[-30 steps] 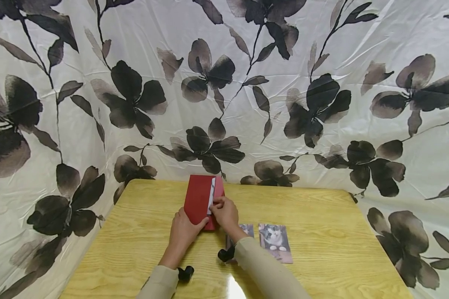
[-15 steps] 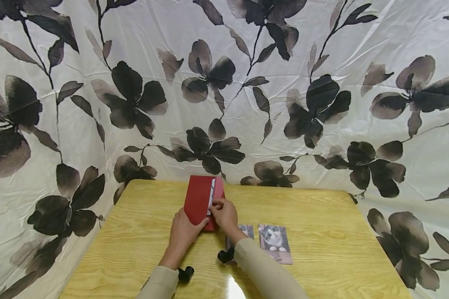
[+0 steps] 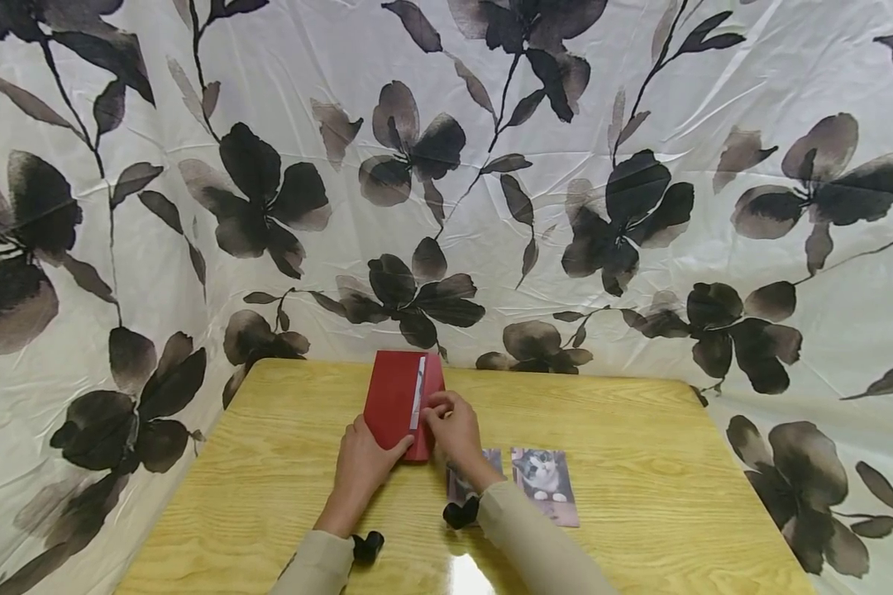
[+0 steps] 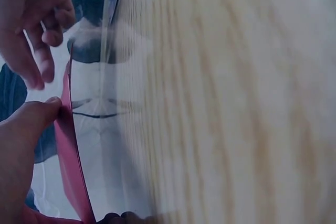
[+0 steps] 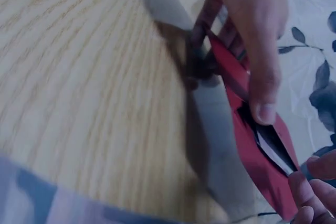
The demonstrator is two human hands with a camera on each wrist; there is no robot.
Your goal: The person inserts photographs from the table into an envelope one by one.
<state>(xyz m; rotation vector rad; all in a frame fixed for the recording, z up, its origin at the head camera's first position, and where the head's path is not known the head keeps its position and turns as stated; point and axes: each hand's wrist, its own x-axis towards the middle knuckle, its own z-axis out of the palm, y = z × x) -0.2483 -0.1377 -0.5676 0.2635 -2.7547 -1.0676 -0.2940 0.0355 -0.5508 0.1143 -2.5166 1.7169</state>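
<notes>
My left hand [image 3: 365, 459] grips a red envelope [image 3: 394, 401] by its lower end, thumb on the near face and fingers behind it. The envelope is tilted up off the table, and in the right wrist view its mouth gapes beside the thumb. A strip of a pale sheet [image 3: 418, 392], perhaps a photo, shows inside the mouth, beside the flap [image 3: 433, 376]. My right hand [image 3: 454, 426] is at the flap side with its fingers loosely bent. The left wrist view shows the right hand's fingers [image 4: 44, 61] apart from the envelope.
Two cat photos lie on the wooden table [image 3: 640, 463]: one photo [image 3: 545, 487] in full view, the other photo [image 3: 460, 492] partly under the right forearm. A floral cloth [image 3: 521, 207] hangs behind the table's far edge. Black wrist cameras [image 3: 461, 512] protrude from both sleeves.
My right hand has let go of the pale sheet's edge and drawn slightly to the right. The left hand and the red envelope have stayed nearly in place.
</notes>
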